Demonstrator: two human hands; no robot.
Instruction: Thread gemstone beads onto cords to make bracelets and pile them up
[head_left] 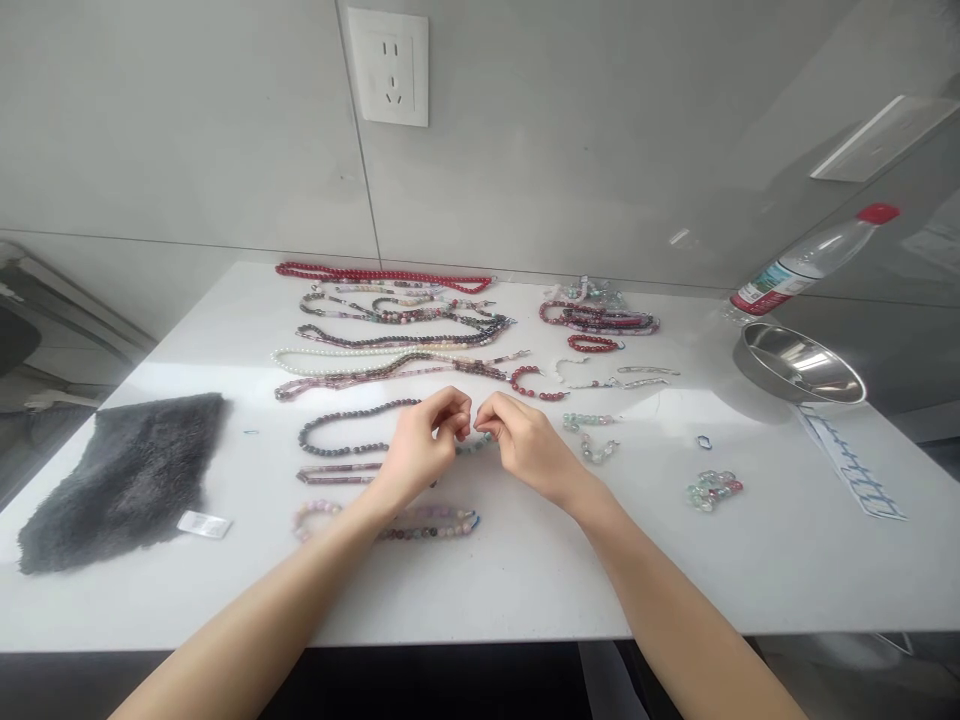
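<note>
Head view: beads (475, 443) run sideways between left hand (429, 438) and right hand (523, 440), each grip pinched, contents unclear.

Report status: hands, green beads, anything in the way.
Left hand, right hand curled, nearly meeting. Green beads show between them, hold unclear. Dark bead strand close beside left hand.

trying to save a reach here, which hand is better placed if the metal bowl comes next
Probably the right hand: it is nearer the metal bowl, at the right of the table. The left hand would likely have to reach past the right one.
</note>
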